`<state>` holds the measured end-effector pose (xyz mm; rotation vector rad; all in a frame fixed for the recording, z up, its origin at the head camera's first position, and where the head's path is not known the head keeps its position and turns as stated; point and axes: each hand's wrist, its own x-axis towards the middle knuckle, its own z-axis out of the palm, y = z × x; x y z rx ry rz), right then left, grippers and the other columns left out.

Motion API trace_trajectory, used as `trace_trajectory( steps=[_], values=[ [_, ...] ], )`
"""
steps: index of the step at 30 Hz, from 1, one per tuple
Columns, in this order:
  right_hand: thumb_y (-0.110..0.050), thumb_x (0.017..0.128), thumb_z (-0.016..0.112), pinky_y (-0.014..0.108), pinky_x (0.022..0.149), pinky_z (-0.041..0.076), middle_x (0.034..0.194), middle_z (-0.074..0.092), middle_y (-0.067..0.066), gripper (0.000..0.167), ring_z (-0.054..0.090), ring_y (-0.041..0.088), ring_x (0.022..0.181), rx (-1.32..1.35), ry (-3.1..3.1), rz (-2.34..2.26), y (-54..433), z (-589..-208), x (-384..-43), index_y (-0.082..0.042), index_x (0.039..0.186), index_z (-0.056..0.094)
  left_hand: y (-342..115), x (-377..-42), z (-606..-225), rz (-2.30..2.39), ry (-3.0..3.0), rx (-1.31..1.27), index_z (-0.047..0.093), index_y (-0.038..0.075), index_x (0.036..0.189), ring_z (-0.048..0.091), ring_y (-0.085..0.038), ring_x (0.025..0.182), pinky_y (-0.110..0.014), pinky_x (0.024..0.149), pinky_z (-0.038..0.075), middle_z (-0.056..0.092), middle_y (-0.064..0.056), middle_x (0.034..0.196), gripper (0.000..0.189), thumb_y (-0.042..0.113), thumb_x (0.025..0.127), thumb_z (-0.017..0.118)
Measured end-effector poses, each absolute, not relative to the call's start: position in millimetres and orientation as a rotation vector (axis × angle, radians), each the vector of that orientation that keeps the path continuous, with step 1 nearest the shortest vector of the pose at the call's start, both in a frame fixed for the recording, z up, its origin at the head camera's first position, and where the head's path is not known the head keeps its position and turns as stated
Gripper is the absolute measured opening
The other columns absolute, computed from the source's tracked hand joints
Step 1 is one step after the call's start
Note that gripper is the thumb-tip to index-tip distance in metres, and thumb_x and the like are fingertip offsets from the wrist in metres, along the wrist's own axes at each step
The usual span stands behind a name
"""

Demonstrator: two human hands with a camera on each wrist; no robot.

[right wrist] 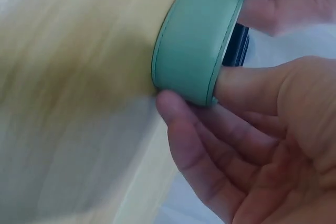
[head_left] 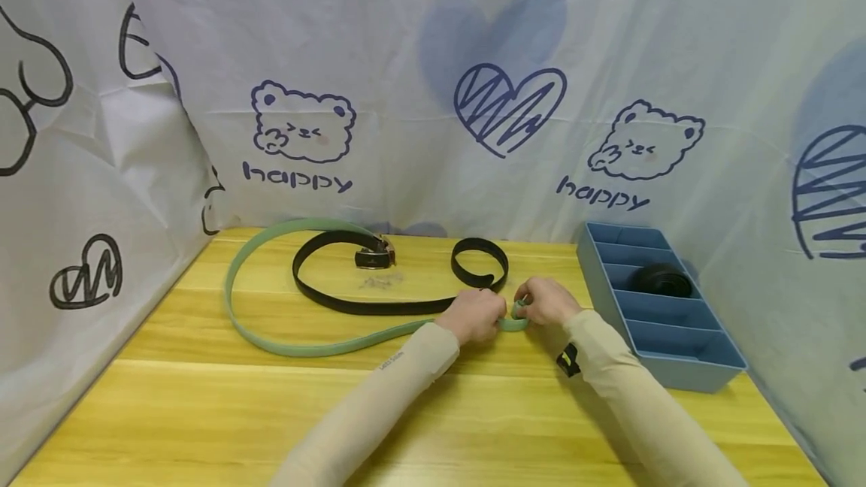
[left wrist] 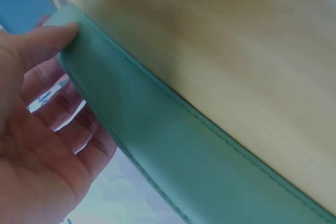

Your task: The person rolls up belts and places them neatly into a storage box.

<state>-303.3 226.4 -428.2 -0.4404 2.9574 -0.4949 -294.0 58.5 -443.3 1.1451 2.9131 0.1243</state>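
A long green belt point(head_left: 298, 349) with stitched edges curves across the table on its edge. Near its right end, my left hand point(head_left: 476, 315) pinches the strap, with the thumb on one face in the left wrist view. Just to the right, my right hand point(head_left: 549, 300) holds the belt's end, bent into a small loop. In the right wrist view its thumb is inside the bend and its fingers outside. Behind the green strap lies a black belt point(head_left: 386, 308), its right end curled. Near a buckle point(head_left: 376, 255) the two belts overlap, and I cannot tell whose it is.
A blue-grey divided box point(head_left: 690, 376) stands on the right of the wooden table point(head_left: 203, 412). One of its middle compartments holds a coiled black belt point(head_left: 661, 280). A printed white cloth point(head_left: 406, 171) hangs behind the table and along both sides.
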Motion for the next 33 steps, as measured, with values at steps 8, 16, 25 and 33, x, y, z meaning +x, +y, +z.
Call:
trace_trajectory(
  steps=[8, 16, 25, 33],
  values=[
    [-0.005, 0.081, 0.071, 0.035, 0.067, 0.052, 0.082, 0.073, 0.005, 0.008, 0.063, 0.020, 0.073, -0.457, 2.999, -0.528, 215, -430, -299, -0.007, 0.085, 0.078, 65, -291, -444, 0.161, 2.924, 1.029, 0.073, 0.023, 0.090, 0.059, -0.008, 0.061, -0.026, 0.056, 0.048, 0.068, 0.008, 0.075, 0.027, 0.050, 0.086, 0.069],
    [0.002, 0.081, 0.071, 0.030, 0.068, 0.052, 0.081, 0.074, 0.001, 0.016, 0.064, 0.014, 0.073, -0.795, 2.899, -0.534, 222, -429, -300, -0.013, 0.080, 0.078, 62, -294, -445, 0.208, 2.896, 1.051, 0.068, 0.018, 0.088, 0.048, -0.008, 0.056, -0.023, 0.054, 0.041, 0.060, 0.003, 0.069, 0.020, 0.038, 0.089, 0.071],
    [0.000, 0.088, 0.067, 0.025, 0.068, 0.046, 0.088, 0.074, 0.001, 0.016, 0.055, 0.010, 0.070, -0.957, 2.767, -0.504, 229, -428, -296, -0.009, 0.094, 0.078, 58, -295, -451, 0.239, 2.877, 1.090, 0.072, 0.017, 0.097, 0.060, -0.009, 0.068, -0.024, 0.060, 0.048, 0.069, 0.002, 0.084, 0.013, 0.027, 0.090, 0.072],
    [-0.014, 0.088, 0.073, 0.024, 0.068, 0.048, 0.099, 0.072, 0.002, 0.023, 0.059, 0.009, 0.076, -0.874, 2.704, -0.575, 234, -429, -295, -0.008, 0.110, 0.074, 59, -300, -450, 0.267, 2.896, 1.094, 0.068, 0.017, 0.080, 0.046, -0.008, 0.060, -0.021, 0.054, 0.039, 0.063, 0.006, 0.075, 0.014, 0.012, 0.092, 0.067]
  ],
)
